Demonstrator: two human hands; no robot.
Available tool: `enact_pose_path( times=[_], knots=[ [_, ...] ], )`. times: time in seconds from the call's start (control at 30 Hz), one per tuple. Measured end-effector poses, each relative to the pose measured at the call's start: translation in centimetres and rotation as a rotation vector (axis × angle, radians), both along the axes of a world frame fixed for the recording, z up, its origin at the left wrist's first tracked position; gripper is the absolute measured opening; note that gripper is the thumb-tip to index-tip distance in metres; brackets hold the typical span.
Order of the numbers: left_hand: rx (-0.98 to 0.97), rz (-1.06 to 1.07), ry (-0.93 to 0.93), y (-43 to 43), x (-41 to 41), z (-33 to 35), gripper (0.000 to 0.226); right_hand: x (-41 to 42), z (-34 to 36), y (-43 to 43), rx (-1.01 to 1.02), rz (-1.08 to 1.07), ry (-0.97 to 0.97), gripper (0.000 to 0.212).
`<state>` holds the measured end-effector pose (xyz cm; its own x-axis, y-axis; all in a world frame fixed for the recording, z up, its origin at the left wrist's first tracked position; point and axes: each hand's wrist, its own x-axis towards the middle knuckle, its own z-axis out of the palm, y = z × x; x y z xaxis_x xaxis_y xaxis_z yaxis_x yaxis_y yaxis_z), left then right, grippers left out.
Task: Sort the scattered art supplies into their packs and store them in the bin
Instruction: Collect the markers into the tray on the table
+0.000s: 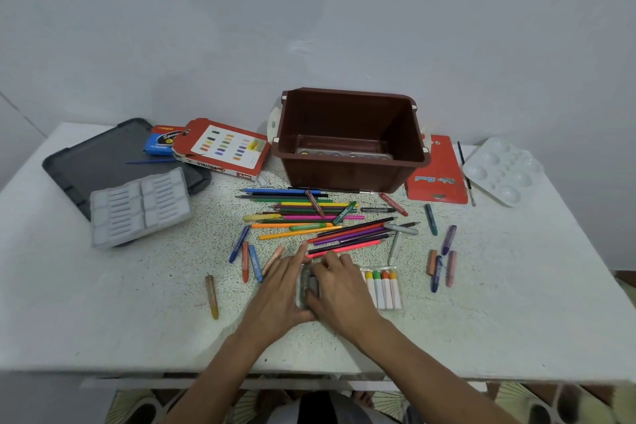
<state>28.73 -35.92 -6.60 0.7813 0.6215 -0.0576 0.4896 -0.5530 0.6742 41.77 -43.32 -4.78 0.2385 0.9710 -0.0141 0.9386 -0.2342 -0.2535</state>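
Plastic pack (382,286) held for loading near the front edge of the table (137,320).
The plastic pack of capped sticks lay at front centre. The left hand (280,289), fingers straight, braced its left side. The right hand (340,289) curled over its left end, apparently gripping it. The step called for keeping the pack flat and seating each stick parallel, caps aligned. Loose pencils (309,213) and crayons (435,272) lay on the speckled top between the pack and the brown bin (351,169) at rear centre. A plain pale wall (309,10) stood behind.
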Motion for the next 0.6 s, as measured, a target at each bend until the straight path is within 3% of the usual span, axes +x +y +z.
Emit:
enact_pose_path(
  times=[0.1, 0.33, 0.6],
  knots=[
    [-0.016, 0.005, -0.004, 0.1, 0.0, 0.0, 0.120, 0.1, -0.6, 0.2, -0.010, 0.012, -0.013, 0.032],
    [0.000, 0.012, -0.020, -0.1, -0.1, 0.1, 0.117, 0.9, 0.5, -1.9, 0.199, 0.045, 0.172, 0.040],
    [-0.010, -0.015, 0.030, -0.2, -0.1, 0.7, 0.129, 3.0, 0.4, -3.4, 0.309, 0.032, 0.108, 0.022]
  ],
)
